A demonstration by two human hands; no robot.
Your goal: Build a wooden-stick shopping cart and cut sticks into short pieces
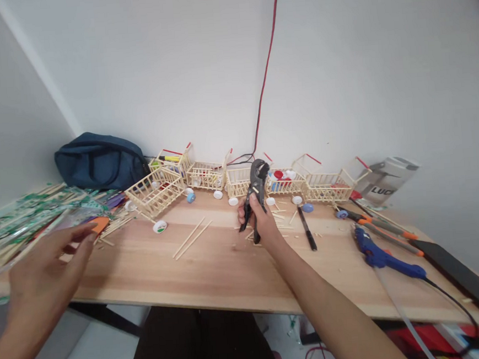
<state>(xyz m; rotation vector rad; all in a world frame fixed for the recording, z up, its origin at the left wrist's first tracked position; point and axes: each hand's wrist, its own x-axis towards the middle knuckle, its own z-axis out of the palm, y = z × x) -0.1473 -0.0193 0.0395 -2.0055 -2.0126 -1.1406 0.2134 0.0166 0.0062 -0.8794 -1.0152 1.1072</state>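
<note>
My right hand (260,215) is closed around a black hand cutter (258,173), its head pointing up above the middle of the wooden table (156,280). My left hand (49,266) is over the left end of the table, thumb and forefinger together at an orange flat piece (101,223); its far side is hidden. Two thin wooden sticks (192,239) lie side by side between my hands. Short cut sticks (282,220) are scattered behind my right hand. Nearest the sticks is a small cart of wooden sticks (157,192) with white cap wheels (160,226).
More stick carts (206,175) line the wall, one carrying bottle caps (281,177). Bagged sticks (22,218) and a blue bag (101,160) are at left. A black marker (307,229), blue glue gun (386,256), orange-tipped pliers (388,228) and black tray (462,272) lie at right.
</note>
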